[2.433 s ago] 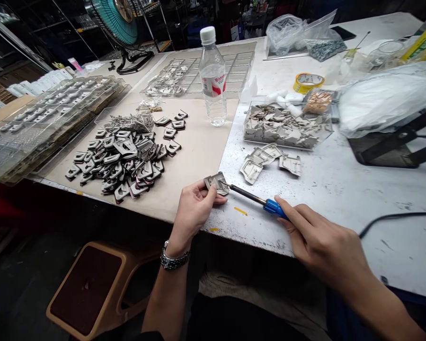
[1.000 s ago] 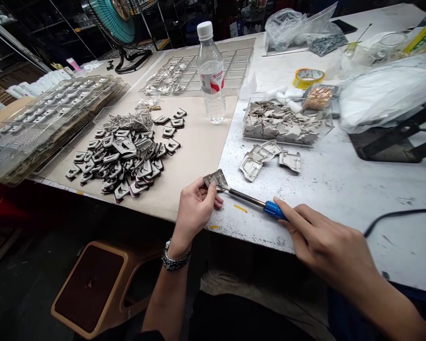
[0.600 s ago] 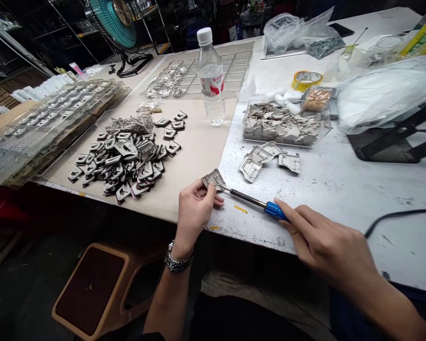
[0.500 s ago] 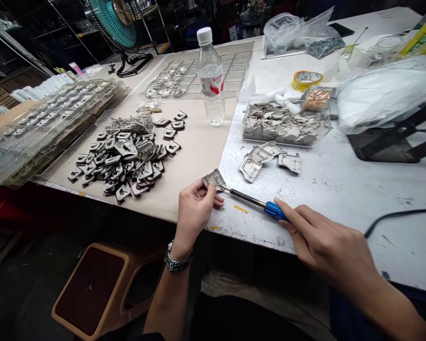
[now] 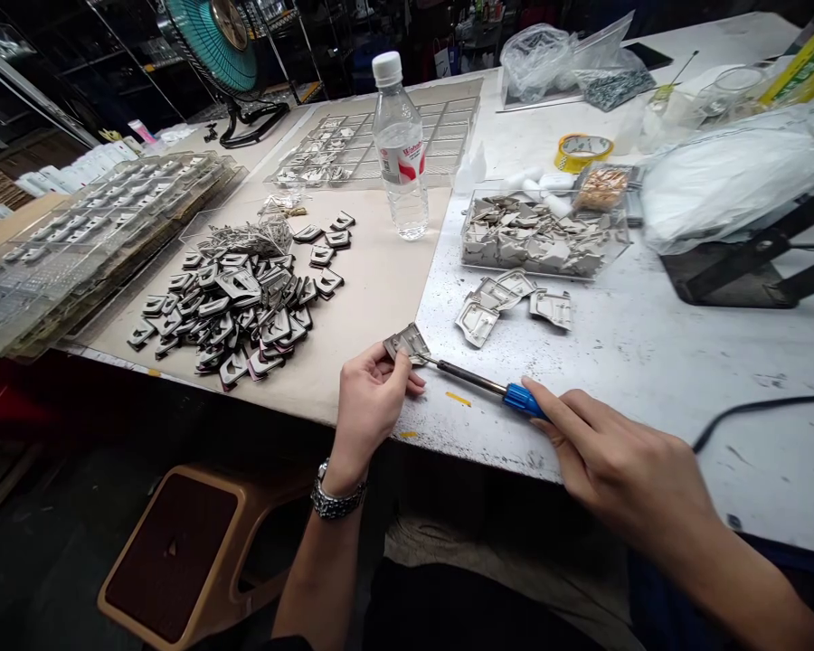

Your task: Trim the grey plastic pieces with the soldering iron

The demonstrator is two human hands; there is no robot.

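Observation:
My left hand (image 5: 372, 398) pinches a small grey metal plate (image 5: 408, 344) by its near edge, holding it tilted just above the table's front edge. My right hand (image 5: 617, 461) grips a blue-handled soldering iron (image 5: 488, 389), and its thin tip touches the plate's right side. A black cord (image 5: 760, 416) trails off to the right. A wristwatch (image 5: 337, 500) sits on my left wrist.
A heap of dark finished pieces (image 5: 237, 303) lies on the beige mat. A few loose grey plates (image 5: 508, 303) and a clear box of more plates (image 5: 543, 240) sit ahead. Water bottle (image 5: 400, 149), tape roll (image 5: 580, 149), stacked clear trays (image 5: 81, 235), brown stool (image 5: 176, 542).
The plate has been turned slightly and drawn a little left and up in my left hand since the earliest frame. The iron tip stays at its right side.

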